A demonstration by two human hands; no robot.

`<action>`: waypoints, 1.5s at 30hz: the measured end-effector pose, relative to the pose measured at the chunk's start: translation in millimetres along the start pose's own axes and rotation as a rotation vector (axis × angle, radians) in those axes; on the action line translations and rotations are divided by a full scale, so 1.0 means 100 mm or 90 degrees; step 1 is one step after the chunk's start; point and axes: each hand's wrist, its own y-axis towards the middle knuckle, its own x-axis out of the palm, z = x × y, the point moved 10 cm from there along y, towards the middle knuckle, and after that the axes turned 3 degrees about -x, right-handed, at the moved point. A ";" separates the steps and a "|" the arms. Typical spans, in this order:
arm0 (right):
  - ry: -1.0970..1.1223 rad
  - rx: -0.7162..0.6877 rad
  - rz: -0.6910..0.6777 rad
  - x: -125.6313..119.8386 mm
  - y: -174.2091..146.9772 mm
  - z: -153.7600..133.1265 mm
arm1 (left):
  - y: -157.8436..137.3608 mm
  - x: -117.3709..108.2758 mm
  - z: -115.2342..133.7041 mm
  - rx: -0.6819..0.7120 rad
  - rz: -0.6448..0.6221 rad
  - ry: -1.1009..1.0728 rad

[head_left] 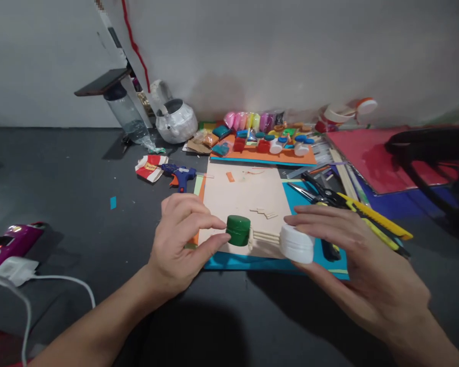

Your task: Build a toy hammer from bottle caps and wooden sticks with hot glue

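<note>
A blue glue gun (pixel 182 176), scissors (pixel 306 193) and yellow cutter (pixel 388 223) surround the peach sheet (pixel 240 196) on the desk (pixel 72 229). Over it, the left hand (pixel 179 242)'s fingers pinch a green cap (pixel 238 231); the right hand (pixel 371 270)'s grip a white cap (pixel 296 244), thin sticks (pixel 266 236) between. Their far joint is hidden; a black object (pixel 432 153) at right is cut off.

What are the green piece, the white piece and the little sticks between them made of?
The green piece: probably glossy plastic, because light gleams on it. The white piece: likely plastic too, with faint ridges around its side. The little sticks: maybe wood, dull and pale, straight and thin, but too small to be sure.
</note>
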 end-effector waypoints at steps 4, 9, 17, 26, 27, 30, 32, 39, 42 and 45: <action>-0.032 -0.013 -0.023 0.04 0.01 -0.04 | 0.02 0.03 0.03 -0.006 -0.027 0.017; -0.074 -0.029 -0.051 0.10 0.02 -0.07 | 0.03 0.09 0.04 -0.015 -0.048 0.027; -0.082 -0.045 -0.061 0.13 0.03 -0.13 | 0.04 0.11 0.02 -0.019 -0.035 0.020; -0.092 -0.027 -0.059 0.08 0.01 -0.09 | 0.01 -0.01 -0.08 -0.019 0.033 -0.039; -0.096 -0.027 -0.059 0.08 0.01 -0.08 | 0.01 -0.04 -0.10 -0.015 0.048 -0.033; -0.111 -0.022 -0.053 0.04 0.00 -0.05 | 0.02 -0.15 -0.22 -0.030 0.098 0.027; -0.115 -0.009 -0.048 0.01 0.00 -0.01 | 0.04 -0.22 -0.34 -0.065 0.129 0.094; -0.135 0.016 -0.034 -0.12 -0.02 0.05 | 0.10 -0.36 -0.78 -0.132 0.113 0.373; -0.137 0.025 -0.018 -0.17 -0.02 0.05 | 0.11 -0.33 -0.86 -0.137 0.077 0.410; -0.133 0.014 -0.026 -0.14 -0.01 0.02 | 0.11 -0.21 -0.62 -0.071 0.052 0.225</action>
